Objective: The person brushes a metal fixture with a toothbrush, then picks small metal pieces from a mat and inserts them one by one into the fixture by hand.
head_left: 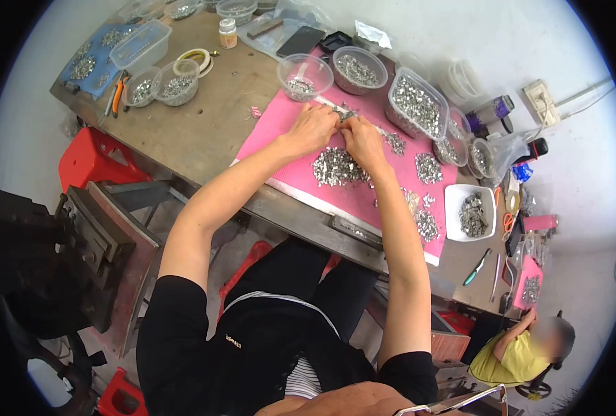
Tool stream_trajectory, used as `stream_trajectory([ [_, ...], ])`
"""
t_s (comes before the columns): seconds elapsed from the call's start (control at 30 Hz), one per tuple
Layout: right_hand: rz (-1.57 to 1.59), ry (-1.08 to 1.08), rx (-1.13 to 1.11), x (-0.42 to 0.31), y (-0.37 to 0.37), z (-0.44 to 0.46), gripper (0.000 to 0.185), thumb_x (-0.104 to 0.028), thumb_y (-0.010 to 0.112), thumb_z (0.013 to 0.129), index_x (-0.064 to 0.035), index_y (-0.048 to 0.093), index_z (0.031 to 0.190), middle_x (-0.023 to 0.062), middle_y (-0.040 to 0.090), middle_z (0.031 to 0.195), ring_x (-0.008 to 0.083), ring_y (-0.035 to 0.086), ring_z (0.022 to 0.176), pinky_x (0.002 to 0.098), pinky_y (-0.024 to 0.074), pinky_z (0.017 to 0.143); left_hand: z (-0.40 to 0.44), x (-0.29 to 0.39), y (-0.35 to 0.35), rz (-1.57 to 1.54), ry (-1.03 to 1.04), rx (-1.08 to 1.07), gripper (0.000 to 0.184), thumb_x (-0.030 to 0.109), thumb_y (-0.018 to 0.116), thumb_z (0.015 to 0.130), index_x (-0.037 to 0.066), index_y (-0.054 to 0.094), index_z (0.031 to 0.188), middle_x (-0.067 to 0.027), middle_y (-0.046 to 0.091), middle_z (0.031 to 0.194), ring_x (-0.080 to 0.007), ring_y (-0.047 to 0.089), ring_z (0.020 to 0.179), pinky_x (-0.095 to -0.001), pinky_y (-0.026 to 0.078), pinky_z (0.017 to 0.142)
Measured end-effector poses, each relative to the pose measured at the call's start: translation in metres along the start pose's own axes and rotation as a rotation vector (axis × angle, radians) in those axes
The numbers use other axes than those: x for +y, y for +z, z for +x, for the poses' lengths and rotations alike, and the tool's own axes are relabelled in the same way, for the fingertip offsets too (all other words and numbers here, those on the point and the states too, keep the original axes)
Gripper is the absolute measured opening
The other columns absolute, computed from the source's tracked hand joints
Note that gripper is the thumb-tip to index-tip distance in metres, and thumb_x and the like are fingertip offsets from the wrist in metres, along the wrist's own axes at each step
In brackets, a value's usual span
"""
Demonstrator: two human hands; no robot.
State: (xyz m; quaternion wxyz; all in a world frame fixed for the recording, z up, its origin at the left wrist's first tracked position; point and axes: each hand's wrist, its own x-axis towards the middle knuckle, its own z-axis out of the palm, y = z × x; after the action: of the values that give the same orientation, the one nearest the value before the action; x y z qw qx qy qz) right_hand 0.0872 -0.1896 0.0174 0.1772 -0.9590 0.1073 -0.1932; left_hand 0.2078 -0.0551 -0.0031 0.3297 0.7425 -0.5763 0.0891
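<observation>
My left hand (312,129) and my right hand (363,143) are close together over the pink mat (266,142). The fingers of both hands are bent and pinched, nearly meeting at a small group of metal pieces (345,111). What lies between the fingertips is too small to make out. A thin white strip (327,102) runs across the mat beside the hands, partly hidden by them. Just below the hands a larger heap of shiny small metal parts (337,167) is spread out. Smaller piles of metal parts (428,168) lie right of my right forearm.
Clear plastic tubs (419,104) with metal parts line the back, beside a round bowl (358,71). A white square dish (470,213) stands at the right. Orange-handled pliers (119,97) and tape rolls (196,61) lie left. Another person in a yellow shirt (507,359) sits at the far right.
</observation>
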Motion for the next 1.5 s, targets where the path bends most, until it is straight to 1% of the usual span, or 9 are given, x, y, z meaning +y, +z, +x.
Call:
stream_trajectory([
  [0.23,-0.093,-0.170,0.106,0.000,-0.039,-0.030,0.009,-0.012,0.059,0.090,-0.0032,0.061,0.090,0.0180,0.065,0.088,0.0400,0.063,0.083,0.0490,0.0460,0.076,-0.042,0.078,-0.041,-0.700,-0.229,-0.062,0.009,0.008,0.062,0.094,0.000,0.061,0.097,-0.0095,0.064,0.080,-0.0173,0.060,0.070,-0.0322,0.048,0.066],
  [0.33,-0.114,-0.052,-0.002,-0.005,-0.077,-0.077,0.010,-0.013,0.061,0.090,-0.0034,0.061,0.088,0.0169,0.065,0.087,0.0383,0.063,0.083,0.0476,0.0454,0.075,-0.078,0.121,-0.039,-0.806,-0.197,-0.170,0.009,0.009,0.060,0.095,0.001,0.060,0.099,-0.0102,0.065,0.083,-0.0194,0.062,0.073,-0.0333,0.048,0.067],
  [0.43,-0.123,0.060,-0.095,-0.011,-0.104,-0.129,0.010,-0.013,0.062,0.089,-0.0030,0.062,0.087,0.0155,0.065,0.087,0.0356,0.063,0.083,0.0466,0.0448,0.077,-0.105,0.149,-0.027,-0.703,-0.072,-0.163,0.007,0.009,0.061,0.094,0.003,0.060,0.097,-0.0086,0.063,0.090,-0.0267,0.059,0.087,-0.0382,0.046,0.080],
  [0.57,-0.150,0.068,-0.100,-0.013,-0.100,-0.176,0.011,-0.013,0.069,0.086,-0.0028,0.066,0.087,0.0122,0.063,0.084,0.0315,0.063,0.084,0.0436,0.0435,0.079,-0.113,0.166,-0.014,-0.591,0.018,-0.090,0.008,0.007,0.064,0.089,0.005,0.059,0.096,-0.0075,0.062,0.096,-0.0276,0.056,0.093,-0.0382,0.041,0.087],
  [0.77,0.007,0.122,0.009,-0.011,-0.093,-0.189,0.006,-0.011,0.072,0.083,-0.0061,0.070,0.086,0.0090,0.062,0.083,0.0294,0.061,0.082,0.0409,0.0432,0.078,-0.118,0.168,-0.008,-0.515,0.018,-0.064,0.008,0.007,0.063,0.089,0.004,0.059,0.096,-0.0074,0.061,0.095,-0.0279,0.055,0.091,-0.0387,0.041,0.085],
  [0.97,0.004,0.050,0.115,-0.006,-0.085,-0.187,0.008,-0.006,0.072,0.083,-0.0008,0.067,0.085,0.0135,0.062,0.081,0.0343,0.062,0.072,0.0435,0.0483,0.065,-0.118,0.173,-0.007,-0.372,0.081,0.012,0.009,0.006,0.064,0.087,0.005,0.059,0.095,-0.0074,0.061,0.093,-0.0276,0.056,0.088,-0.0396,0.041,0.084],
  [1.17,-0.035,0.065,0.146,-0.012,-0.084,-0.190,0.009,-0.003,0.069,0.085,0.0002,0.064,0.091,0.0153,0.063,0.086,0.0355,0.062,0.080,0.0419,0.0477,0.069,-0.113,0.179,-0.013,-0.157,0.182,0.032,0.011,0.009,0.070,0.083,0.007,0.062,0.092,-0.0055,0.063,0.093,-0.0259,0.059,0.089,-0.0416,0.042,0.085],
  [1.37,0.276,0.086,0.188,-0.055,-0.088,-0.214,0.010,0.002,0.066,0.086,-0.0008,0.059,0.091,0.0136,0.060,0.088,0.0334,0.059,0.082,0.0418,0.0449,0.075,-0.125,0.170,-0.013,-0.174,0.221,0.134,0.020,0.011,0.076,0.080,0.010,0.070,0.099,-0.0024,0.067,0.102,-0.0235,0.059,0.097,-0.0422,0.041,0.092],
  [1.5,0.229,0.023,0.241,-0.062,-0.074,-0.221,0.011,0.002,0.067,0.085,-0.0006,0.058,0.091,0.0128,0.060,0.090,0.0326,0.058,0.084,0.0413,0.0445,0.074,-0.132,0.169,-0.014,-0.252,0.143,0.195,0.021,0.017,0.076,0.083,0.010,0.070,0.103,-0.0027,0.067,0.103,-0.0211,0.058,0.100,-0.0413,0.039,0.095],
])
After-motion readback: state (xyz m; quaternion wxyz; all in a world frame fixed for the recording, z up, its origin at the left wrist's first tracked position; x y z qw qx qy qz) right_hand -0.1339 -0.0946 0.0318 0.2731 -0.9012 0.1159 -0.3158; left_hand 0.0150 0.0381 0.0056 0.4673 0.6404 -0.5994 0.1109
